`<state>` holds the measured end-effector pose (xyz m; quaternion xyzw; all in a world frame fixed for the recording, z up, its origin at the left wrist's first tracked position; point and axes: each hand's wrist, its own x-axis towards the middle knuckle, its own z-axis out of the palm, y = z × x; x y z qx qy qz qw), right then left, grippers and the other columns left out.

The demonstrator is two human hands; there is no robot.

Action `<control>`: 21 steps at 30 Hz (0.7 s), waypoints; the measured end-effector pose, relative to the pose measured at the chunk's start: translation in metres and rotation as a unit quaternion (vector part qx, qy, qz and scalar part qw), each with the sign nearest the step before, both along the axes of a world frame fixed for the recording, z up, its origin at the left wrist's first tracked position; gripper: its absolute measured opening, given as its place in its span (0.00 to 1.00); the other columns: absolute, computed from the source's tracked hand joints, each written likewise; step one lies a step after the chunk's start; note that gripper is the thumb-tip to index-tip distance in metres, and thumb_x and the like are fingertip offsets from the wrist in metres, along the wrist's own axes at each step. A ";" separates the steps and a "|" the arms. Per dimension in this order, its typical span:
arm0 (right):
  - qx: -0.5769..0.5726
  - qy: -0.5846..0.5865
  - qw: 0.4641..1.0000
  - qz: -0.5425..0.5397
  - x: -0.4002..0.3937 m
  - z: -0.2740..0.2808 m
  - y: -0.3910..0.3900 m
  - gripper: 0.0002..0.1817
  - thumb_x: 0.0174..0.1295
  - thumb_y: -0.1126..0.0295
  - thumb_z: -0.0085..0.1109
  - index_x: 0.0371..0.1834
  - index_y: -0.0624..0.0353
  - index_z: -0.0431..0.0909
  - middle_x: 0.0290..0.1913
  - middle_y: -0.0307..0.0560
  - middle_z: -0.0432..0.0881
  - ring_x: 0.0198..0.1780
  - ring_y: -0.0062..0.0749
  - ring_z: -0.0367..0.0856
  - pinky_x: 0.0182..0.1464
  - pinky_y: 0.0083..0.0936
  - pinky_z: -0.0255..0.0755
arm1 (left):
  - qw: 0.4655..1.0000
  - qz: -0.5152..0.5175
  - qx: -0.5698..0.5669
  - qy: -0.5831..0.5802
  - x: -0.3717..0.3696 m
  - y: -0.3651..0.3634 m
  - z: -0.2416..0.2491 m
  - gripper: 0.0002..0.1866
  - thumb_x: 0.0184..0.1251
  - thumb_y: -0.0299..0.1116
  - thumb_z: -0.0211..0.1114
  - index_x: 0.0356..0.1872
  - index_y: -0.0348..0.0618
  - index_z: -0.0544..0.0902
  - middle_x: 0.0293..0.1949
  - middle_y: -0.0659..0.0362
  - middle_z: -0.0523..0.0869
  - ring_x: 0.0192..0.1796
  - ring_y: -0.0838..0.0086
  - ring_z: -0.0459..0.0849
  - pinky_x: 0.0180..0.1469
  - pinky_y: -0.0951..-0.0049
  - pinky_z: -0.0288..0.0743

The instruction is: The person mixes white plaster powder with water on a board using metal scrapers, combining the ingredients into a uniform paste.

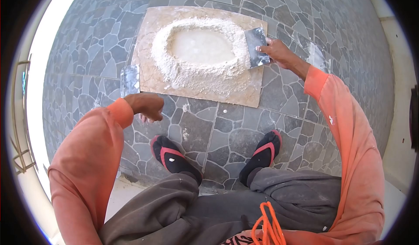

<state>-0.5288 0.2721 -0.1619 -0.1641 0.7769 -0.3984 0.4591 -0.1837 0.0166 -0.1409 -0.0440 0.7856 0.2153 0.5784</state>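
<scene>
On a tan, marble-patterned board (251, 94) lies a ring of white powder (192, 77) around a pool of cloudy whitish liquid (203, 46). My right hand (279, 53) grips a flat metal scraper (256, 47), its blade at the right side of the powder ring. The fingers wrap round the scraper's outer edge, with the thumb on top. My left hand (148, 106) hangs curled below the board's lower left corner, and nothing shows in it. Just beyond that wrist, a second scraper blade (130, 80) lies beside the board's left edge, smeared with white.
Grey stone-patterned floor tiles (196, 136) surround the board, with white spatters on them. My feet in black-and-pink sandals (174, 155) stand just below the board. A white smear (316, 55) marks the floor at the right. Pale walls border both sides.
</scene>
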 end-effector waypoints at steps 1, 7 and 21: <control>-0.001 0.005 1.000 0.006 0.002 0.003 -0.002 0.20 0.61 0.71 0.63 0.54 0.72 0.73 0.40 0.47 0.81 0.37 0.28 0.82 0.36 0.33 0.80 | 1.000 -0.003 -0.001 0.003 0.000 0.000 0.000 0.17 0.60 0.40 0.59 0.20 0.38 0.86 0.22 0.57 0.87 0.25 0.69 0.89 0.35 0.69 0.82; 0.012 0.016 0.999 0.030 0.011 0.018 -0.011 0.20 0.62 0.69 0.63 0.53 0.69 0.74 0.40 0.45 0.80 0.39 0.28 0.82 0.40 0.31 0.79 | 1.000 -0.015 -0.002 0.015 0.000 0.004 0.005 0.17 0.60 0.40 0.59 0.20 0.39 0.86 0.21 0.57 0.87 0.25 0.70 0.89 0.35 0.69 0.83; 0.006 -0.052 0.997 -0.063 0.016 0.035 0.007 0.16 0.63 0.68 0.61 0.50 0.65 0.75 0.42 0.42 0.80 0.41 0.28 0.82 0.45 0.35 0.80 | 1.000 -0.028 0.004 -0.001 -0.002 0.011 -0.003 0.16 0.59 0.39 0.59 0.20 0.39 0.85 0.21 0.56 0.87 0.25 0.68 0.89 0.34 0.68 0.82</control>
